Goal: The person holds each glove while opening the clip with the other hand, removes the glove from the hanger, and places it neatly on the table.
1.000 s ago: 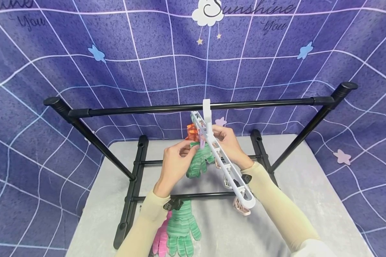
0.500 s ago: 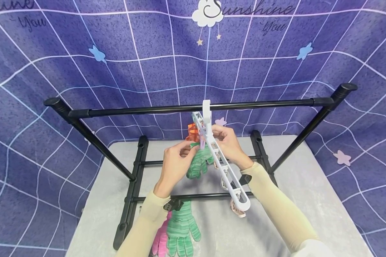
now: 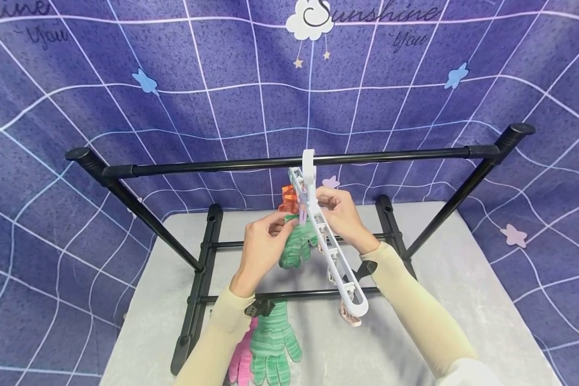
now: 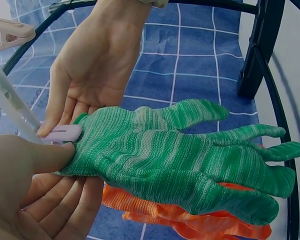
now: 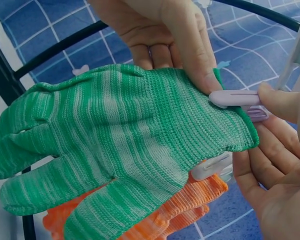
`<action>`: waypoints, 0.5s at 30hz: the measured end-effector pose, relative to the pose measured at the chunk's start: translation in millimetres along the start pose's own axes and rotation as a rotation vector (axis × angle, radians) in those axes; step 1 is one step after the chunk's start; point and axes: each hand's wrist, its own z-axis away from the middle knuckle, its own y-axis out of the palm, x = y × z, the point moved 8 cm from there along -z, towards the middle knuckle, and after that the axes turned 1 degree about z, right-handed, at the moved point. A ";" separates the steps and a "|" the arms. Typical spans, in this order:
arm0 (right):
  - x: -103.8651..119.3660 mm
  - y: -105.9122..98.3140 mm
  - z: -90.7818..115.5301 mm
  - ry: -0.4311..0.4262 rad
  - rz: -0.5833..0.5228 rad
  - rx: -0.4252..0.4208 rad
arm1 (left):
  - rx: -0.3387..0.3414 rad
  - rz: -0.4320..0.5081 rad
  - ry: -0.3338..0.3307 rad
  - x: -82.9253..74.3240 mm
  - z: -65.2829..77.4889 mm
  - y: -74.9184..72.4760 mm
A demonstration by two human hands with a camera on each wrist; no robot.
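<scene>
Green glove (image 3: 298, 247) hangs above the bench (image 3: 444, 300), its cuff between the arms of a lilac peg (image 5: 235, 98). Left-hand fingers (image 3: 265, 244) pinch the cuff; right-hand fingers (image 3: 342, 215) pinch the peg. The hanger's (image 3: 311, 199) near end has swung slightly left while both hands stayed put, so pegging seems still underway. Counted: one hanger, two green gloves, one pink glove (image 3: 242, 356); the second green glove (image 3: 273, 343) and the pink lie by the bench's near edge. Orange gloves (image 3: 288, 201) overlap too much to count.
</scene>
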 end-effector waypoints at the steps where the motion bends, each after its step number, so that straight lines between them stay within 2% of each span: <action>1: 0.5 0.5 -0.4 -0.001 -0.001 0.001 | -0.002 0.002 0.002 -0.2 0.1 -0.4; 15: 1.6 1.0 -1.4 0.011 -0.073 -0.013 | -0.005 0.011 0.016 -2.8 1.4 -3.2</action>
